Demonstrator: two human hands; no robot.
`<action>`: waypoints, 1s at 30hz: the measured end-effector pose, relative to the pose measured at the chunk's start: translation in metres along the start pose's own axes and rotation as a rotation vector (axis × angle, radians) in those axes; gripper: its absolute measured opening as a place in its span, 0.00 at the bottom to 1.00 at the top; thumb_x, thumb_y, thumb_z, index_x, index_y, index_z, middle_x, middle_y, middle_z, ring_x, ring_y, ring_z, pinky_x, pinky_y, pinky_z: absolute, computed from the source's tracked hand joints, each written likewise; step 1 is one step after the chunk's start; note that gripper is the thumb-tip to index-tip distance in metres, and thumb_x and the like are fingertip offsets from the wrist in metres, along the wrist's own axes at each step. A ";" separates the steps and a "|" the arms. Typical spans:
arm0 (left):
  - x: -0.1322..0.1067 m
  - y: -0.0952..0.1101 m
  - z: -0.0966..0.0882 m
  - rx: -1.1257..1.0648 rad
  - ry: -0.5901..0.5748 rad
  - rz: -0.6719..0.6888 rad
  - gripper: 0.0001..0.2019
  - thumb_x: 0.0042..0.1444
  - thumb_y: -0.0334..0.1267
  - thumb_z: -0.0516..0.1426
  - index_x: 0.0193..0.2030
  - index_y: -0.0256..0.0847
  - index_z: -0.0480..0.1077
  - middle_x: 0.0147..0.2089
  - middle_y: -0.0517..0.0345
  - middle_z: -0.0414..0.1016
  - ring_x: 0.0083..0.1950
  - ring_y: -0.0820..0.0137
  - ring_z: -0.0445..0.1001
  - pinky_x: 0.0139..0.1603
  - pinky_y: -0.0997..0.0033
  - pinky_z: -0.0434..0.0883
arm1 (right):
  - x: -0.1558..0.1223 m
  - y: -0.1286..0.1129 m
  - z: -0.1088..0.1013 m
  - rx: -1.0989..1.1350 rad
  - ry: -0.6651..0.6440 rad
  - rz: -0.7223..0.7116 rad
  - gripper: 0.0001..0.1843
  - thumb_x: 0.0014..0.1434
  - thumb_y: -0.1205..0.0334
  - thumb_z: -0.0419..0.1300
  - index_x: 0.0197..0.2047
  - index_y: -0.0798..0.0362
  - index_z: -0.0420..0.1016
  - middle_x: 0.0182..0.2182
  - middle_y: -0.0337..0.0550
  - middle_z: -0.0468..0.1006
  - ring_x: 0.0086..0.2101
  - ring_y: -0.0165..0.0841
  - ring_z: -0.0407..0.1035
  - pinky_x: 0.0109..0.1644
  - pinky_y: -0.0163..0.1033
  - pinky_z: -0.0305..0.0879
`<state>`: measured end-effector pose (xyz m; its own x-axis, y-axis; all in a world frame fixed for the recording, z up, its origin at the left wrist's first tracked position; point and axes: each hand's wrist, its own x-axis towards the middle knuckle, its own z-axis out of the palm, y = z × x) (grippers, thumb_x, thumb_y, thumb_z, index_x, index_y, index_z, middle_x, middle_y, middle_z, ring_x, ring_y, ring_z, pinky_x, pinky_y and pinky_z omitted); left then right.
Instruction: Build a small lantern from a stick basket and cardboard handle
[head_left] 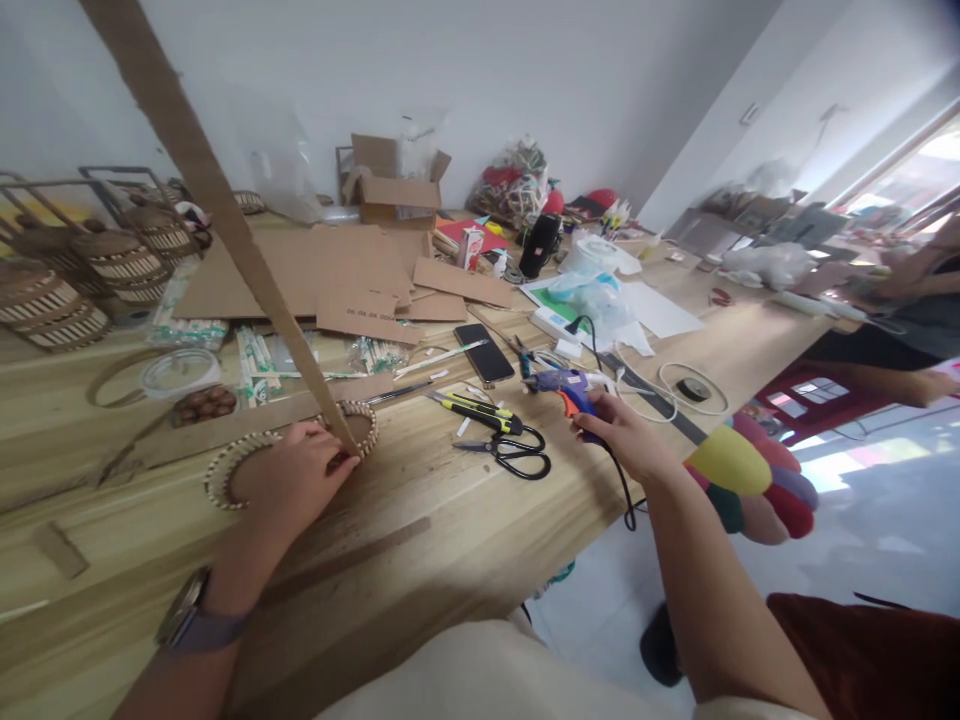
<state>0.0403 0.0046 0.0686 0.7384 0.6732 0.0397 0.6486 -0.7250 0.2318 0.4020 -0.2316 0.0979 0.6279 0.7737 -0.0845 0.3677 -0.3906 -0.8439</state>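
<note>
My left hand (296,482) grips the lower end of a long cardboard strip (251,255), which rises at a slant towards the upper left. Under that hand lies a base edged with pale and dark beading (217,475); its middle is covered by my fingers and wrist. At the table's right edge my right hand (626,432) is closed round the handle of a purple glue gun (562,382) with an orange trigger, its nozzle pointing left. Black-handled scissors (525,465) and a yellow-and-black utility knife (480,412) lie between my hands.
A phone (484,354) and pliers (523,352) lie beyond the knife. Cardboard sheets (300,265), a cardboard box (401,190) and slatted barrels (124,265) stand behind. A cable (626,480) hangs over the edge. Another person's arm (885,385) is at right.
</note>
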 end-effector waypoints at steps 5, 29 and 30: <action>0.000 0.002 -0.001 0.019 -0.021 -0.022 0.14 0.62 0.42 0.55 0.38 0.41 0.81 0.47 0.47 0.83 0.59 0.48 0.72 0.54 0.51 0.72 | -0.012 -0.034 0.024 0.400 -0.085 0.058 0.20 0.42 0.55 0.72 0.36 0.50 0.70 0.26 0.33 0.73 0.26 0.29 0.67 0.34 0.38 0.64; 0.001 0.004 -0.006 0.019 -0.054 -0.017 0.15 0.63 0.43 0.53 0.40 0.41 0.80 0.48 0.44 0.83 0.59 0.49 0.72 0.54 0.51 0.72 | -0.024 -0.125 0.094 -0.232 -0.219 -0.448 0.06 0.51 0.60 0.58 0.32 0.49 0.62 0.27 0.34 0.67 0.28 0.31 0.61 0.32 0.36 0.57; 0.001 0.004 -0.006 0.016 -0.048 -0.015 0.15 0.63 0.43 0.53 0.39 0.42 0.80 0.47 0.45 0.83 0.58 0.49 0.72 0.53 0.52 0.73 | -0.024 -0.127 0.094 -0.261 -0.213 -0.445 0.06 0.51 0.60 0.58 0.32 0.48 0.63 0.27 0.35 0.67 0.29 0.32 0.61 0.33 0.36 0.57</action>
<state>0.0420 0.0033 0.0749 0.7361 0.6768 -0.0104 0.6625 -0.7172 0.2161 0.2760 -0.1540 0.1574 0.2308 0.9653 0.1221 0.7403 -0.0927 -0.6658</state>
